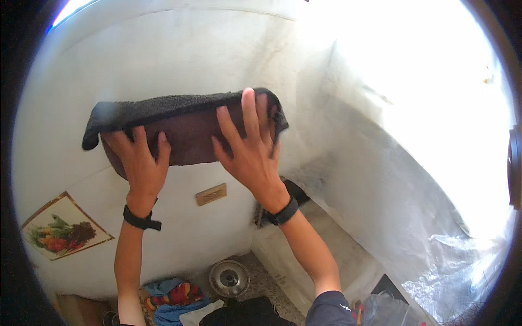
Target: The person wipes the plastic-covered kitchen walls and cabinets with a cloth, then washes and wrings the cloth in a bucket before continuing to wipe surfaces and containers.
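Both my hands are raised high against the pale wall (134, 53), on a broad dark piece of cloth-like material (189, 142). Its face is brown, and a fuzzy dark grey band (163, 109) folds over along the top and hangs at both ends. My left hand (144, 163) lies on the left part, fingertips reaching under the grey band. On the right part, my right hand (253, 159) has its fingers spread, one fingertip over the grey edge. What lies behind the material is hidden. Each wrist wears a black band.
A vegetable picture (61, 234) and a tan wall plate (211, 194) are on the wall. Below are a round metal lid or basin (229, 278) and colourful cloths (177, 297). A pale ledge (322, 232) and crinkled shiny sheeting (452, 261) lie rightward, beneath bright glare.
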Tool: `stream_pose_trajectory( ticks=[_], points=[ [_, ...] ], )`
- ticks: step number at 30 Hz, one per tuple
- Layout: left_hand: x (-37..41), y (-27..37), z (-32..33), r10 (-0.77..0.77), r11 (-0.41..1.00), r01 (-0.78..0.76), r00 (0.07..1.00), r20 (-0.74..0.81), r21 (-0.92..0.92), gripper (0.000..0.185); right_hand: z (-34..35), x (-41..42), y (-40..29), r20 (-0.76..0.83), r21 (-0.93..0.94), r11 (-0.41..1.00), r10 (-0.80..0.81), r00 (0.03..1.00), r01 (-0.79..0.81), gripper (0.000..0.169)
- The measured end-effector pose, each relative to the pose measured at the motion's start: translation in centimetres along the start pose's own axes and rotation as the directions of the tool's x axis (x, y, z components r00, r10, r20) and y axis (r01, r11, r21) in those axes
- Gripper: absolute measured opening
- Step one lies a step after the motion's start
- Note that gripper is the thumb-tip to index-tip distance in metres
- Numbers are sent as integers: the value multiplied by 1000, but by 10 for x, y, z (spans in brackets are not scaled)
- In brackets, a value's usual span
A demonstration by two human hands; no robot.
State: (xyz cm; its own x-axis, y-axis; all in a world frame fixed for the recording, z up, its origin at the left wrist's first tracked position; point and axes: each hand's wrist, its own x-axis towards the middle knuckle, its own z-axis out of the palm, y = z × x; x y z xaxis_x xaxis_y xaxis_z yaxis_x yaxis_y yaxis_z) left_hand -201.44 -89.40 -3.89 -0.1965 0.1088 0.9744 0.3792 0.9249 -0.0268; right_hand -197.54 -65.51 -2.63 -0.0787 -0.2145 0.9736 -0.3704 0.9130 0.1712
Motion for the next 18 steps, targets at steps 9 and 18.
stream_pose_trajectory(
  ticks=[9,18],
  points=[
    [-204,121,-23,685,653,-388,668,290,-650,40,-151,-188,-12,407,40,999,3,914,-21,54],
    [-318,271,-54,703,424,182,552,449,-887,60,-281,-367,-65,687,-114,794,497,530,-597,53]
  ],
)
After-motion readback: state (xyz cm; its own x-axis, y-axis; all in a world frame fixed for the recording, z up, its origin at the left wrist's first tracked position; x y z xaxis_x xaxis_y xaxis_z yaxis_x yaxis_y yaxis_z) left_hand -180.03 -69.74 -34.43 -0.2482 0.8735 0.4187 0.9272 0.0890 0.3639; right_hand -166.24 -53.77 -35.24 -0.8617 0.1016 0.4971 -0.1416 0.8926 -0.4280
